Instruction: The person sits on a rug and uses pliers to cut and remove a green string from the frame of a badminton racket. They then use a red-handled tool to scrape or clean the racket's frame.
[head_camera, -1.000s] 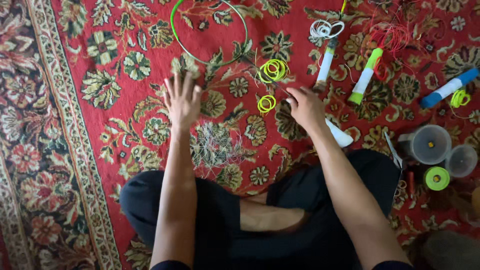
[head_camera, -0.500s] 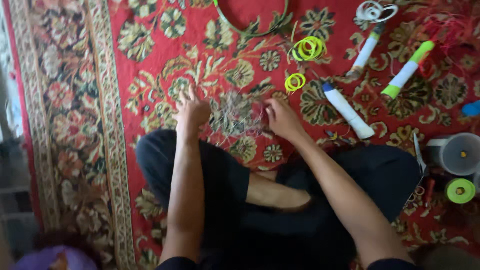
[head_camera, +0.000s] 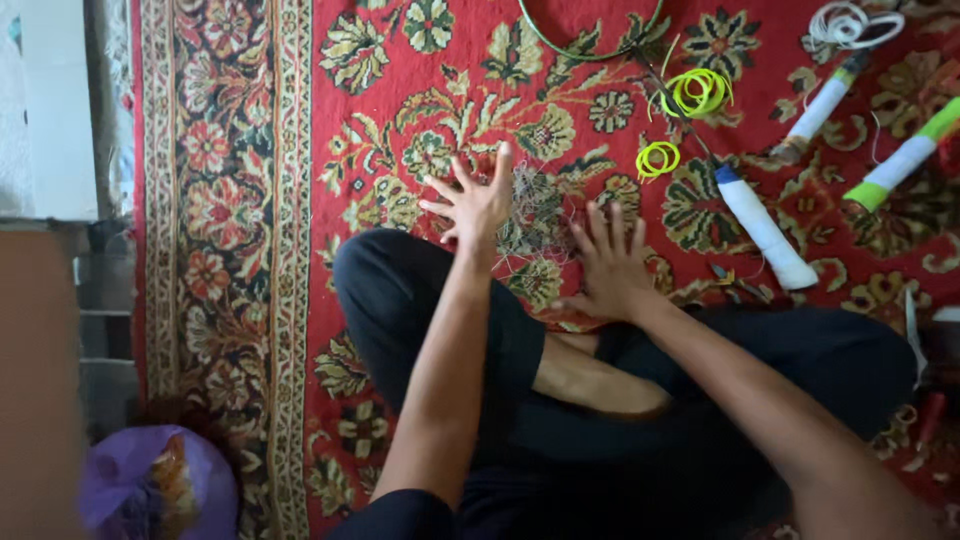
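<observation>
Sitting cross-legged on a red floral carpet (head_camera: 420, 130), looking down at both hands working just past the knees. Holding the left hand (head_camera: 470, 205) flat, fingers spread wide apart, gripping nothing, fingertips resting at the left edge of a loose tangle of thin pale string (head_camera: 535, 215); apparently pinning or raking the tangle so that the strands stay together. Pressing the right hand (head_camera: 605, 265) palm down, fingers slightly apart and extended, clamped on nothing, fingertips touching the lower right edge of the same tangle; seemingly gathering from the opposite side, so bracketing the string between the two hands. Lying directly on the carpet, the string, between both hands and in front of the crossed legs; hard to separate from the pattern, so its exact outline staying uncertain. Lying just beyond the tangle to the right, a small yellow coil (head_camera: 657, 159), and further up a larger yellow coil (head_camera: 697, 91), both kept within arm's reach. Lying near the right hand, a white grip with a blue cap (head_camera: 765, 230), tilted diagonally; two more handles (head_camera: 905, 160) lying further right, well apart from the hands. Showing at the top edge, part of a green hoop (head_camera: 575, 45). Sitting at lower left, blurred, a purple bag (head_camera: 150, 485).
</observation>
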